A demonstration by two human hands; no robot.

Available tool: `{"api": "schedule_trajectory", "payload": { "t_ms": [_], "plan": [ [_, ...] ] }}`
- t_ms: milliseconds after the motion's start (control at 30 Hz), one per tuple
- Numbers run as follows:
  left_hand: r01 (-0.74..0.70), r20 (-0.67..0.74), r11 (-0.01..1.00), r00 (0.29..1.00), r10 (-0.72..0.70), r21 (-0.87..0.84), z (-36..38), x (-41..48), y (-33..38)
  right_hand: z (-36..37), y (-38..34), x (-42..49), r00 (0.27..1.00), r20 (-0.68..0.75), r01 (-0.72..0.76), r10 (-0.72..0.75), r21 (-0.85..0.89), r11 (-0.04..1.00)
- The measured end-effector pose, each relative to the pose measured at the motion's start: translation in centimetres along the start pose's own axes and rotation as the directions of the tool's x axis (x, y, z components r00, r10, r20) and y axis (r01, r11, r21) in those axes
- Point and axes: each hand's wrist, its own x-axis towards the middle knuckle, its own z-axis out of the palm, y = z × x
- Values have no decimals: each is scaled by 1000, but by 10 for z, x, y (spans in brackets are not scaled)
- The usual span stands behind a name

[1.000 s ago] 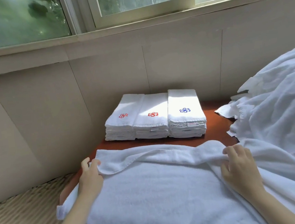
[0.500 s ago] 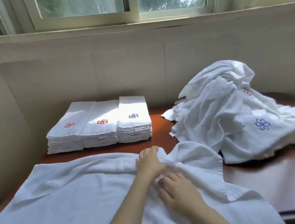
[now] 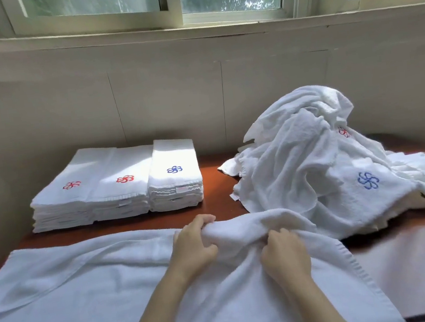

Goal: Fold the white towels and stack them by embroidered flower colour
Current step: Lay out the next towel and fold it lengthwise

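Note:
A large white towel [image 3: 70,298] lies spread over the near part of the brown table [image 3: 411,264]. My left hand [image 3: 193,244] grips a raised fold along its far edge, and my right hand [image 3: 284,252] pinches the same fold just to the right. At the back left stand two stacks of folded towels with red flowers [image 3: 71,185] [image 3: 125,179] and, touching them, one stack with a blue flower [image 3: 174,169]. A heap of unfolded white towels [image 3: 313,164] sits at the right, showing a blue flower and a small red one.
A beige panelled wall [image 3: 171,99] runs behind the table under a window sill. The heap spills toward the table's right edge. Bare brown tabletop shows between the stacks and the heap.
My hands, first far apart along the towel's far edge, have come together at its right part. The left hand now holds a higher bunch of cloth. The view has swung right.

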Motion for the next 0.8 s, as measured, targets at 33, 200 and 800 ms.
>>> {"api": "schedule_trajectory", "payload": {
  "t_ms": [33, 200, 800],
  "plan": [
    [-48, -52, 999, 997, 48, 15, 0, 1, 0, -1, 2, 1, 1000, -12, -27, 28, 112, 993],
    [-308, -372, 893, 827, 422, 330, 8, -5, 16, -10, 3, 3, 970, -108, -74, 217, 720, 690],
    [-277, 502, 916, 859, 101, 290, 14, -16, 6, -14, 18, 6, 961, 214, 123, -174, 232, 965]
  ]
}}
